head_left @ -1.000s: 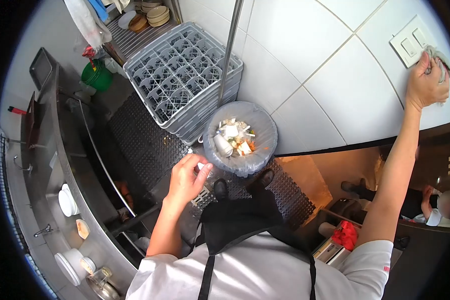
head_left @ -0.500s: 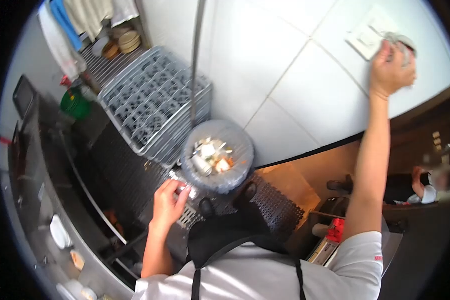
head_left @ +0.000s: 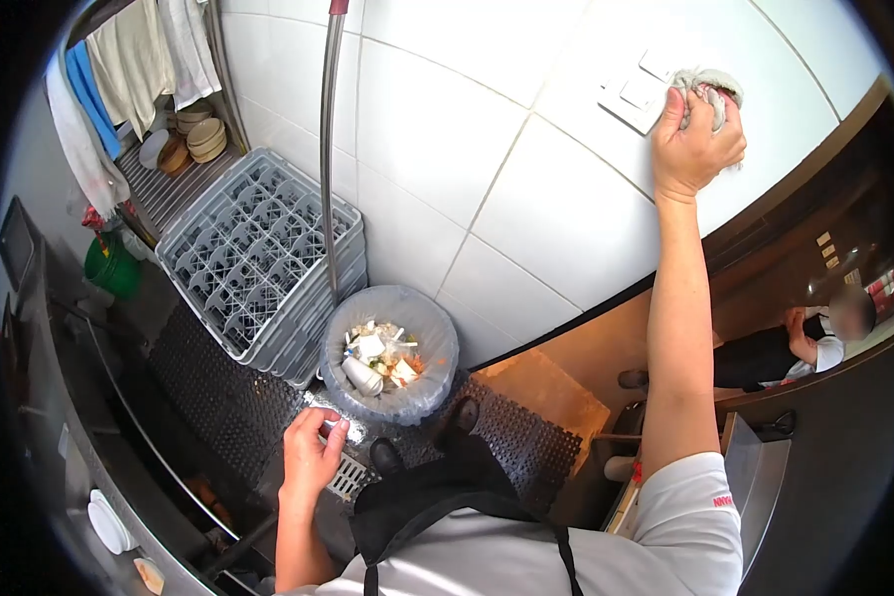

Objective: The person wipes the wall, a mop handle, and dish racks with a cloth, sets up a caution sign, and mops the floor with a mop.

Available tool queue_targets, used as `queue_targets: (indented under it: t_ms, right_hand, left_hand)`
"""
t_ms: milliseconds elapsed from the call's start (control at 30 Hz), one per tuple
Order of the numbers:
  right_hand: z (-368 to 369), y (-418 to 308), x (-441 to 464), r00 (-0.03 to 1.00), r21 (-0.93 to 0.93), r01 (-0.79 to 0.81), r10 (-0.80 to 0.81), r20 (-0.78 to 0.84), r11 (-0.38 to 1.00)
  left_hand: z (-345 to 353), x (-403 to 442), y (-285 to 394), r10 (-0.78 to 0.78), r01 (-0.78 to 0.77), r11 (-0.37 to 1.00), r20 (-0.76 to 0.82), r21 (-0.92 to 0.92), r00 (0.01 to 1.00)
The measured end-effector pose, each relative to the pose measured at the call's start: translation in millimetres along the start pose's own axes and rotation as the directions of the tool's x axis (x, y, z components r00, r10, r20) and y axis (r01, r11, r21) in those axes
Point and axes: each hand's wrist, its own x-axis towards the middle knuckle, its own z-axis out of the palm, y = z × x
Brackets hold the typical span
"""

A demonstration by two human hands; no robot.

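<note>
My right hand is stretched far up to the white tiled wall, its fingers closed around a crumpled grey-white cloth. The cloth presses on the tiles, right beside a white switch plate. Low down, my left hand hangs in the air with loosely bent fingers; the thumb stands apart, and I see nothing held. Close beyond it is a round bin lined with a clear bag, with food scraps and crumpled white waste inside.
Grey glass racks stand stacked beside the bin. A metal hose hangs before the wall. Left are a steel counter and a green bucket. Cloths hang over a bowl shelf. Another person is at the right.
The view has shifted, so the wall, bin and racks sit further left and the racks look lower. My right hand still holds the cloth beside the switch plate.
</note>
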Motion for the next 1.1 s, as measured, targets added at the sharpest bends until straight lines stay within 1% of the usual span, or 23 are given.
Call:
queue_targets:
  t_ms: [167,267,367,467,567,600,667,700,833,900,1000,1100]
  right_hand:
    - [1,1,-1,1.000,0.007,-0.003,0.003,0.001,1.000]
    - [1,0,-1,1.000,0.007,-0.014,0.014,0.019,1.000]
    - [0,-1,-1,1.000,0.010,-0.021,0.021,0.004,1.000]
    - [2,-2,1,0.997,0.060,-0.056,0.059,-0.045,0.997]
    - [12,3,22,0.995,0.183,-0.077,0.088,-0.054,0.980]
    - [15,4,28,0.995,0.173,-0.071,0.082,-0.058,0.982]
    - [17,2,34,0.996,0.151,-0.062,0.071,-0.055,0.987]
    - [22,4,25,0.994,0.147,-0.039,0.052,-0.091,0.988]
    - [-10,-16,-34,0.997,0.211,-0.072,0.069,0.020,0.975]
    - [-19,-18,-45,0.995,0.244,-0.077,0.059,0.079,0.967]
    - [6,0,3,0.998,0.160,-0.059,0.064,-0.029,0.985]
    - [14,4,31,0.996,0.143,-0.033,0.045,-0.078,0.989]
  left_hand:
    - [2,1,4,0.002,-0.002,1.000,0.008,-0.002,1.000]
    - [4,3,2,0.029,-0.030,0.999,0.024,0.013,0.999]
    - [6,2,-1,0.041,-0.041,0.999,0.040,0.018,0.998]
    - [7,3,-1,0.022,-0.024,0.999,0.075,0.025,0.997]
    - [9,5,-1,0.048,-0.051,0.998,0.096,0.025,0.994]
    - [11,6,-1,0.064,-0.066,0.998,0.104,0.021,0.992]
    - [16,10,4,0.037,-0.039,0.999,0.125,0.009,0.991]
    - [17,12,6,0.026,-0.027,1.000,0.137,0.004,0.990]
    - [20,19,14,0.103,-0.104,0.995,0.142,-0.003,0.984]
    - [19,18,13,0.100,-0.101,0.995,0.152,-0.002,0.983]
    - [14,14,9,0.046,-0.053,0.998,0.189,0.034,0.981]
    - [13,6,2,0.009,-0.023,0.998,0.206,0.063,0.979]
